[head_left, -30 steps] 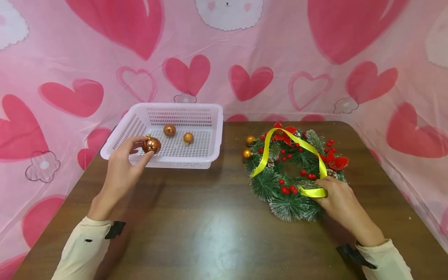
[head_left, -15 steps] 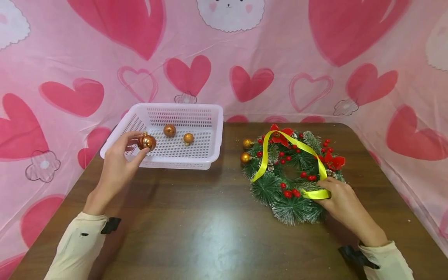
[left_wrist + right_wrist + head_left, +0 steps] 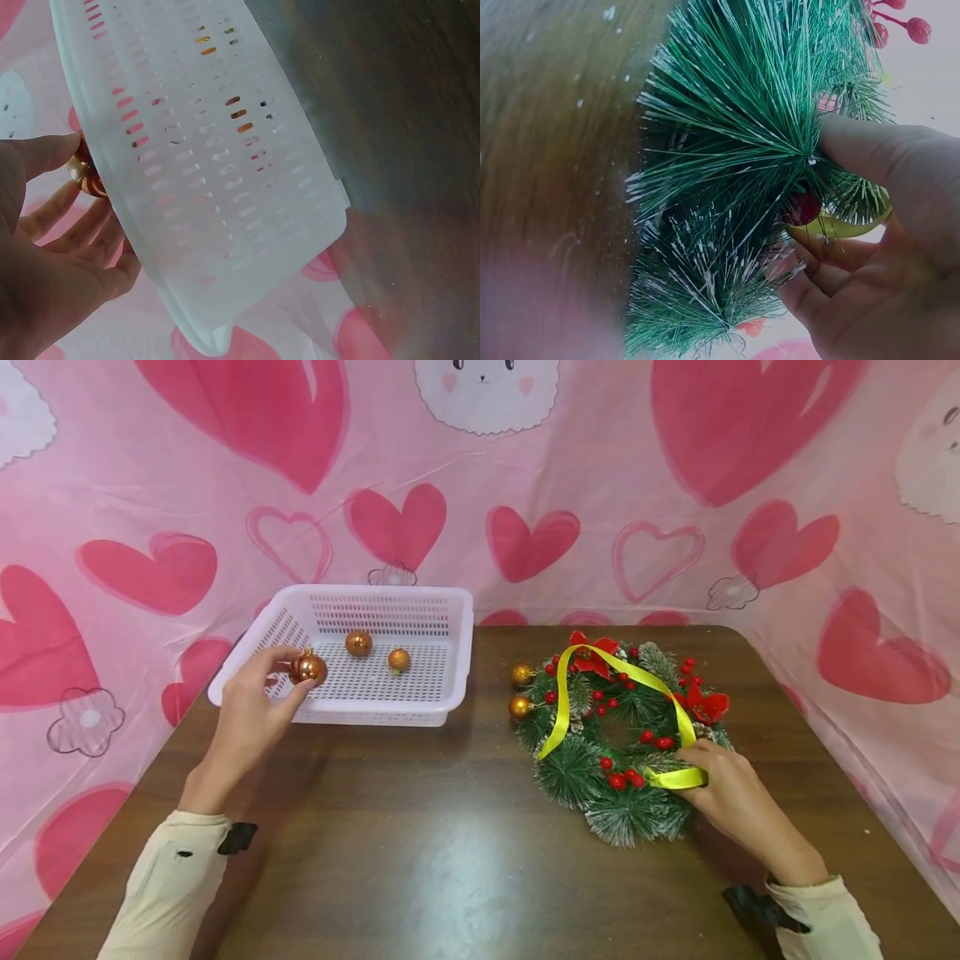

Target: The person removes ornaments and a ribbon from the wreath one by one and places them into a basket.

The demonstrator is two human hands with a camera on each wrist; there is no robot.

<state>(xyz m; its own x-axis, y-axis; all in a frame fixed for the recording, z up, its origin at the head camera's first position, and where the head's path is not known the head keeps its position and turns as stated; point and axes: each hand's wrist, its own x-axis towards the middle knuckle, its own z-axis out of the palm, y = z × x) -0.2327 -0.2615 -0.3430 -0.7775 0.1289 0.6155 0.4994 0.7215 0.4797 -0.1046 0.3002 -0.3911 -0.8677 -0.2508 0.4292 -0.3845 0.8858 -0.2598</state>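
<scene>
A shiny copper ball [image 3: 308, 668] is pinched between the thumb and fingers of my left hand [image 3: 251, 710], over the front left part of the white basket [image 3: 375, 714]. In the left wrist view the ball [image 3: 91, 180] shows partly behind the basket's rim. My right hand [image 3: 738, 797] grips the lower right edge of the green wreath [image 3: 570, 768], with yellow ribbon [image 3: 561, 710] at its fingers. Red flowers, red berries and two gold balls sit on the wreath. In the right wrist view the thumb and fingers of the hand [image 3: 900, 247] close around the needles [image 3: 735, 127].
Inside the basket lie a copper ball [image 3: 358, 642] and a smaller gold glittery ball [image 3: 398, 660]. Both stand apart. The brown wooden table [image 3: 420, 860] meets a pink cloth [image 3: 540, 468] printed with hearts at its back and sides.
My left hand has drawn the copper ball slightly leftward. The wreath has shifted a little left and toward me, with my right hand still gripping it.
</scene>
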